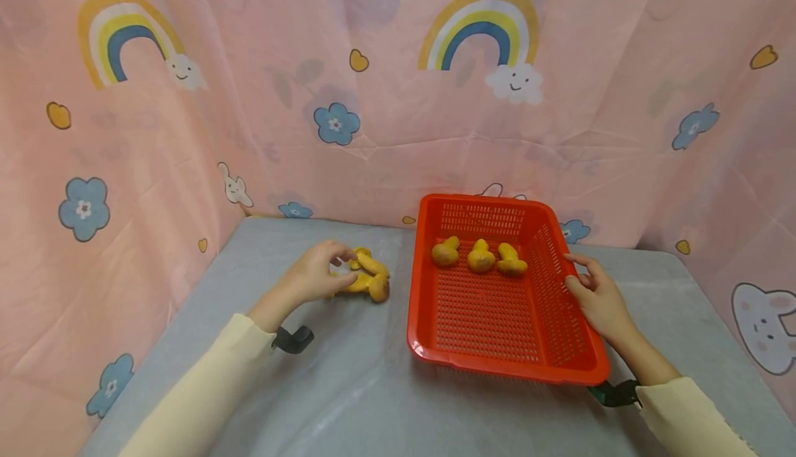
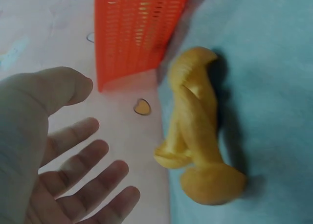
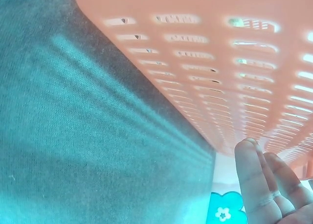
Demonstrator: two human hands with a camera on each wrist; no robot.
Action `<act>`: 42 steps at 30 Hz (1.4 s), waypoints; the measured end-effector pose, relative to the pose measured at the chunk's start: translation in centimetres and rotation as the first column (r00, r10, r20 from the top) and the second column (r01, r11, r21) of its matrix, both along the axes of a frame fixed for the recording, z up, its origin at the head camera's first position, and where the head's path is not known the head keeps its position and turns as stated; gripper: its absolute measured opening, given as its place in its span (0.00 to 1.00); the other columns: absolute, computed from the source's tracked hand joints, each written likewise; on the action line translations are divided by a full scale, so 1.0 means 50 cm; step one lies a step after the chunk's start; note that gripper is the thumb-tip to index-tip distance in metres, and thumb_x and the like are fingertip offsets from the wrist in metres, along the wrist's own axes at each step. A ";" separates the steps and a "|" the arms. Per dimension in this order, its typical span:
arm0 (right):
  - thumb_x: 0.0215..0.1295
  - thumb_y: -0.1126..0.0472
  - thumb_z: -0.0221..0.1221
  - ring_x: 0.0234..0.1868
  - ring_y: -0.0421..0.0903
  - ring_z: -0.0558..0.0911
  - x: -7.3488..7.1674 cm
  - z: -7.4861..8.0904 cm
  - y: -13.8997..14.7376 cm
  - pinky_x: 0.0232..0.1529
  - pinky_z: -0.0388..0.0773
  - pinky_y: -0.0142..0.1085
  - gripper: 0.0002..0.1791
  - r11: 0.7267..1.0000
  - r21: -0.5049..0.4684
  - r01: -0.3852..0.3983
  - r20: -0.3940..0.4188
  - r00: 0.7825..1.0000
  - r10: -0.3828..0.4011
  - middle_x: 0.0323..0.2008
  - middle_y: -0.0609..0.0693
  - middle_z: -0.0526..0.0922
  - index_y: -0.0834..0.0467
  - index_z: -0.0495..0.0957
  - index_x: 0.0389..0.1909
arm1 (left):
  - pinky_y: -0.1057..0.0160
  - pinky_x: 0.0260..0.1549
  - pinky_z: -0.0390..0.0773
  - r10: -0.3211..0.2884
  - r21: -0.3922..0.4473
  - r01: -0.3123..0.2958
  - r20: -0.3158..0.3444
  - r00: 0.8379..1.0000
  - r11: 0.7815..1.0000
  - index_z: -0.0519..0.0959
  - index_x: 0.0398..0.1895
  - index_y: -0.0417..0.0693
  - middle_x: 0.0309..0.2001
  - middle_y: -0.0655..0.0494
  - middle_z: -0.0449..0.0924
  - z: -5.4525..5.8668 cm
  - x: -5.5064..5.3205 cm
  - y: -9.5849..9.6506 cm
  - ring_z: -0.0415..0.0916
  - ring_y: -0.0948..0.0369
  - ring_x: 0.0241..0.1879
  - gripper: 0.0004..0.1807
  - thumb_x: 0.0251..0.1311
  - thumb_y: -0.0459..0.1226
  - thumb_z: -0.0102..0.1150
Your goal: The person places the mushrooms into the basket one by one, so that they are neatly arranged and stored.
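Observation:
A red plastic basket with slotted walls stands right of the middle. Three yellow toy-like mushrooms with brownish caps lie in it; one is the middle mushroom. My right hand holds the basket's right rim, thumb at the edge and the other fingers along the outer wall. To the left, a small heap of yellow mushrooms lies crosswise on the table. Close over it is my left hand, thumb and fingers spread apart with nothing between them in the left wrist view.
A grey cloth covers the table. Behind it and at both sides hangs a pink curtain printed with rainbows and flowers. Dark straps with camera mounts, such as the left wrist mount, sit at both wrists.

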State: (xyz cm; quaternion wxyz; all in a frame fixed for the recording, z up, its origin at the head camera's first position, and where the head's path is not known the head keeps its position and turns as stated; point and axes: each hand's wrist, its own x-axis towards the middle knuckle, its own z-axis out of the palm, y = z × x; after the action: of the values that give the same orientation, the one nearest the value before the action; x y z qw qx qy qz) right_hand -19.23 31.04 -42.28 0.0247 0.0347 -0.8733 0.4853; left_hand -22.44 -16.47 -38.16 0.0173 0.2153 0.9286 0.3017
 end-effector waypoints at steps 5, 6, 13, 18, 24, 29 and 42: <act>0.76 0.57 0.41 0.27 0.39 0.84 -0.001 -0.003 0.002 0.25 0.82 0.36 0.28 1.000 0.006 0.004 -0.005 1.000 -0.004 0.51 0.75 0.75 0.61 0.52 0.72 | 0.52 0.47 0.78 0.084 -0.011 -0.084 0.015 0.996 0.996 0.79 0.50 0.40 0.50 0.45 0.78 -0.026 0.005 -0.021 0.77 0.49 0.48 0.21 0.55 0.42 0.65; 0.76 0.57 0.41 0.27 0.39 0.84 -0.001 -0.003 0.003 0.25 0.82 0.36 0.28 1.000 0.008 0.005 -0.005 1.000 -0.005 0.50 0.75 0.75 0.62 0.52 0.72 | 0.52 0.47 0.78 0.103 -0.011 -0.103 0.019 0.994 0.995 0.79 0.50 0.40 0.50 0.45 0.78 -0.031 0.005 -0.024 0.77 0.49 0.47 0.21 0.55 0.42 0.65; 0.76 0.56 0.41 0.27 0.40 0.84 -0.001 -0.004 0.002 0.26 0.83 0.36 0.28 1.000 0.014 0.010 0.001 1.000 -0.010 0.50 0.75 0.75 0.61 0.52 0.72 | 0.51 0.46 0.79 0.211 -0.042 -0.209 0.050 0.976 0.977 0.78 0.52 0.40 0.49 0.44 0.77 -0.064 0.010 -0.041 0.77 0.49 0.46 0.25 0.53 0.44 0.67; 0.76 0.55 0.42 0.27 0.39 0.84 0.001 -0.002 0.001 0.26 0.82 0.36 0.29 1.000 0.014 0.008 -0.002 1.000 -0.008 0.52 0.76 0.74 0.61 0.52 0.72 | 0.50 0.46 0.79 0.276 -0.031 -0.275 0.083 0.957 0.961 0.77 0.52 0.41 0.51 0.43 0.75 -0.076 0.012 -0.045 0.78 0.49 0.47 0.26 0.52 0.45 0.66; 0.76 0.55 0.42 0.27 0.40 0.84 0.001 -0.002 0.000 0.26 0.83 0.37 0.29 1.000 0.008 0.007 0.004 1.000 -0.007 0.51 0.75 0.74 0.61 0.52 0.72 | 0.53 0.44 0.79 0.315 -0.019 -0.315 0.115 0.942 0.949 0.78 0.50 0.42 0.51 0.44 0.74 -0.091 0.014 -0.048 0.77 0.51 0.46 0.24 0.51 0.44 0.67; 0.75 0.54 0.42 0.27 0.39 0.84 0.002 0.000 -0.002 0.26 0.83 0.37 0.29 1.000 0.005 0.010 -0.002 1.000 -0.010 0.51 0.75 0.75 0.61 0.53 0.72 | 0.55 0.43 0.79 0.333 -0.009 -0.334 0.114 0.936 0.942 0.78 0.50 0.44 0.51 0.45 0.74 -0.102 0.012 -0.049 0.77 0.52 0.45 0.23 0.51 0.44 0.68; 0.76 0.55 0.42 0.27 0.40 0.85 0.002 -0.001 -0.002 0.25 0.83 0.37 0.28 1.000 0.000 0.010 -0.010 1.000 -0.010 0.50 0.75 0.75 0.61 0.53 0.72 | 0.59 0.39 0.81 0.325 0.072 -0.334 0.117 0.938 0.940 0.78 0.47 0.42 0.48 0.45 0.77 -0.116 0.009 -0.047 0.79 0.53 0.44 0.20 0.52 0.39 0.67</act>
State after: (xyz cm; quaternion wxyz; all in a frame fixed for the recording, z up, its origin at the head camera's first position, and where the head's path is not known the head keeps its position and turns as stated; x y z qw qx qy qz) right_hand -19.12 30.94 -42.32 0.0316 0.0328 -0.8732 0.4851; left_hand -21.98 -18.81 -43.95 0.0050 0.0412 0.9348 0.3528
